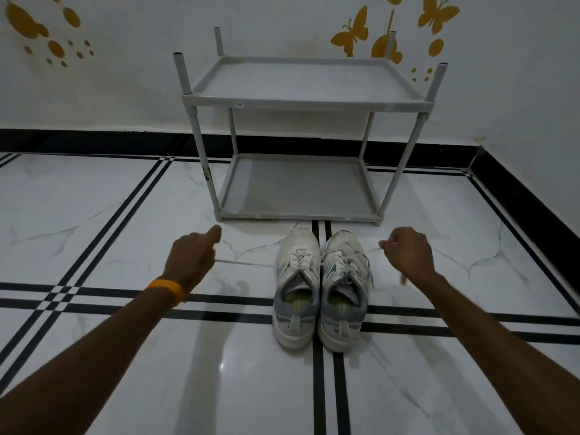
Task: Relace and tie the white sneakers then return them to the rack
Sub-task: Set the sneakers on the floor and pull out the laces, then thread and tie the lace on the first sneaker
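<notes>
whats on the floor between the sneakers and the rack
Nothing: in the head view the strip of floor between the white sneakers and the grey rack is bare tile. The lace ends run sideways to the left hand and right hand.

The floor (125, 215) is glossy white marble-look tile, veined with thin grey cracks and crossed by paired black stripes (328, 387) that meet in small checkered squares. A black skirting (94, 141) runs along the foot of the wall and turns down the right side at the corner. The wall (282, 23) is white, a little scuffed. Yellow butterflies (353, 31) are stuck on it to the upper right, and yellow dots (56, 48) of mixed sizes scatter across the upper left.
</notes>
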`<state>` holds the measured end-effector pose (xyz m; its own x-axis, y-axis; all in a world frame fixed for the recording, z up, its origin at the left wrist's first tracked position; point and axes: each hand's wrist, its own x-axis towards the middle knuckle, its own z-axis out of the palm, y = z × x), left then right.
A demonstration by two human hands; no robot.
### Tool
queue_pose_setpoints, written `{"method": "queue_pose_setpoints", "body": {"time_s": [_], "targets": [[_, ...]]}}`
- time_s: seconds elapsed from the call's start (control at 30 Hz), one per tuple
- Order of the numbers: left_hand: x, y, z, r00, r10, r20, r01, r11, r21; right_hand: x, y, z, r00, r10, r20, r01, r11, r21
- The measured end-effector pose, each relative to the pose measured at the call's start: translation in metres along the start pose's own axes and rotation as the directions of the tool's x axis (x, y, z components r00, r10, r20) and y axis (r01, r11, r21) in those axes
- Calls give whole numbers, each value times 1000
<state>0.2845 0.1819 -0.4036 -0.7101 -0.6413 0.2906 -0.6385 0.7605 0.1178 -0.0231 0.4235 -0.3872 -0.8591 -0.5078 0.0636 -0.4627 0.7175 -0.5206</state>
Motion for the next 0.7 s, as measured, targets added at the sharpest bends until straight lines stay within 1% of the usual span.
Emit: {"method": "queue_pose_setpoints", "body": {"time_s": [0.07,0.13,0.17,0.23,0.27,0.3,0.33,0.37,0.4,0.43,0.47,0.53,0.57,0.63,0.7], "targets": [[-12,-10,13,995,-44,92,38,997,65,-7,17,16,1000,-1,31,4,995,-104],[-19,-8,26,984,-89,154,77,994,82,-13,23,32,999,-10,50,18,986,-166],[-21,-6,33,977,-119,176,109,992,66,-16,23,37,996,-6,84,21,984,-179],[-22,2,43,945,-221,242,230,973,-10,-21,20,42,984,8,180,27,981,-193],[-22,10,46,916,-270,297,293,956,-35,-25,16,43,978,-14,207,59,976,-210],[-21,21,49,895,-285,344,318,947,-42,-29,9,44,977,-65,204,112,968,-225],[-19,35,52,897,-261,357,296,954,-46,-33,2,44,975,-145,171,181,958,-222],[-17,51,53,917,-216,335,252,965,-68,-38,-9,43,964,-233,131,255,949,-188],[-14,70,52,941,-160,297,206,970,-128,-41,-21,43,943,-319,96,329,936,-124],[-13,87,50,959,-99,267,159,964,-215,-44,-33,43,919,-383,93,388,920,-45],[-12,103,46,967,-45,251,124,943,-309,-47,-45,43,897,-424,126,425,905,22],[-9,120,42,971,2,238,105,893,-437,-54,-62,50,850,-463,252,462,884,65],[-6,123,41,974,2,227,107,879,-465,-55,-65,55,831,-473,293,485,874,38],[-3,120,40,977,-5,212,109,870,-481,-56,-65,64,820,-465,334,498,867,-15],[0,118,42,974,10,226,97,883,-459,-51,-60,68,820,-455,346,491,871,-20]]}}
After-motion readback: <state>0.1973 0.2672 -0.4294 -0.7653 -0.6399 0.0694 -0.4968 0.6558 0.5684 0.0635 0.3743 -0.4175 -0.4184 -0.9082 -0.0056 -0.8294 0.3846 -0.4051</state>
